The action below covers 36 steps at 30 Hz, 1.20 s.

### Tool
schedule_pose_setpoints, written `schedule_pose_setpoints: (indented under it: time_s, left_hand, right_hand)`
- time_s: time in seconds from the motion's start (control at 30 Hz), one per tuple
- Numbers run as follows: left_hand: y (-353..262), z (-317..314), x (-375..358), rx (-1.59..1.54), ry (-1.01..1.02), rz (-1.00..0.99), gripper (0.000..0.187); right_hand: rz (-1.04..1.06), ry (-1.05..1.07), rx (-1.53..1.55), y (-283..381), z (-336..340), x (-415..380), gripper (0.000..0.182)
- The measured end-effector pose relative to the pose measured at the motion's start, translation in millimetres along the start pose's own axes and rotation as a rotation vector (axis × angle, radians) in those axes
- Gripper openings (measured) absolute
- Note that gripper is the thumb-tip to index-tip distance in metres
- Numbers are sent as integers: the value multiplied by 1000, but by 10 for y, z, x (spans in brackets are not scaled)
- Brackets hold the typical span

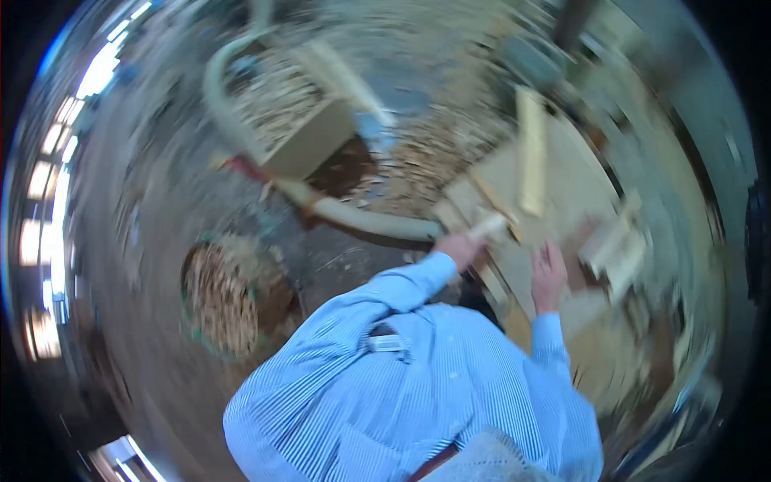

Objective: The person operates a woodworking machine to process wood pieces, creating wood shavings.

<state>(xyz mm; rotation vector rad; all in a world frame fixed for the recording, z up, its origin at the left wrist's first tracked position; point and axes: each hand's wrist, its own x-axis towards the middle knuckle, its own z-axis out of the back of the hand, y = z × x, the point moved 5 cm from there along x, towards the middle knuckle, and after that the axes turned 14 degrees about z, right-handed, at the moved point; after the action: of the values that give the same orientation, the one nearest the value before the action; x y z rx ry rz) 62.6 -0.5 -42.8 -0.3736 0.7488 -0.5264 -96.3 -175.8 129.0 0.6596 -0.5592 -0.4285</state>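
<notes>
My left hand (462, 249) is closed around a short pale wooden piece (487, 228) at the near-left edge of a wooden work surface (574, 157). Over the same surface, to the right, my right hand (548, 271) has its fingers bent together; whether anything small is between them is too blurred to tell. A thin wooden strip (494, 195) lies just beyond the held piece. Farther back rests a long pale board (531, 153). Pale wooden blocks (614, 249) are to the right of my right hand.
A thick pale hose (377, 222) runs from the surface toward the left. Beyond it stands a box (309, 143) full of wood pieces, beside a heap of scraps (434, 157) on the floor. A round container (221, 297) of wood pieces stands at left.
</notes>
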Motion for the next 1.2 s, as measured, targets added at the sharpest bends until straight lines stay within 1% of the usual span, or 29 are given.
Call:
schedule_pose_setpoints:
  time_s: [0.03,0.07,0.1,0.13,0.17,0.2,0.27,0.33,0.4,0.43,0.47,0.53,0.57,0.63,0.67,0.73,0.87,0.93,0.97,1.03,1.07,1.13,1.17,1.2]
  left_hand:
    - [-144,284,-215,-96,18,166,68]
    - [-209,377,-309,-135,16,208,66]
    - [-136,260,-201,-91,-36,172,63]
    - [-154,269,-231,-74,-53,150,62]
    - [-180,333,-239,-67,-86,144,61]
    - [-181,355,-253,30,-124,150,61]
    - [-177,345,-273,-18,-171,60,62]
    - [-192,311,-269,21,-159,67,65]
    - [-241,330,-320,12,-131,63,66]
    - [-233,325,-337,-4,-111,78,66]
    - [-248,323,-347,3,-106,74,66]
    - [-267,336,-365,-25,-161,38,67]
    - [-269,329,-365,-16,-161,39,67]
    - [-292,346,-387,2,-158,68,66]
    - [-308,362,-393,11,-158,70,66]
    - [-300,342,-370,6,-153,71,64]
    - [-256,312,-371,49,-180,87,65]
    - [-299,328,-367,24,-193,62,66]
    - [-303,338,-373,24,-195,64,66]
    - [-295,327,-372,24,-187,74,66]
    - [-291,320,-370,22,-186,76,66]
    - [-265,302,-346,28,-189,61,62]
    - [-247,291,-342,29,-189,61,62]
    - [-253,299,-353,49,-192,76,62]
  right_hand:
    - [-30,-34,-33,121,214,22,38]
    - [-68,-76,-99,102,398,-20,38]
    - [-63,-167,-154,104,596,-38,38]
    - [-40,-223,-279,37,795,-89,40]
    - [-99,-300,-328,-71,973,-124,41]
    - [-144,-369,-360,-174,1123,-206,42]
    - [-246,-445,-438,-321,1442,-323,43]
    - [-311,-503,-481,-569,1661,-381,45]
    - [-349,-475,-634,-808,1786,-431,52]
    - [-406,-452,-646,-951,1824,-425,55]
    - [-416,-455,-647,-1082,1868,-388,55]
    - [-357,-324,-710,-1188,1871,-264,65]
    - [-364,-325,-705,-1222,1838,-254,65]
    - [-165,-5,-927,-1096,1663,-53,76]
    - [-171,-6,-920,-1146,1626,-81,76]
    - [-125,107,-887,-1229,1502,-107,80]
    - [-84,75,-872,-1142,1448,-316,73]
    - [-59,10,-872,-1048,1430,-376,66]
    - [-56,11,-870,-1011,1412,-409,66]
    - [-47,-42,-823,-896,1416,-468,58]
    - [-45,-39,-823,-844,1417,-503,58]
    - [-226,-59,-753,-745,1486,-508,51]
    - [-227,-59,-752,-750,1460,-513,51]
    - [-253,-118,-713,-774,1449,-536,50]
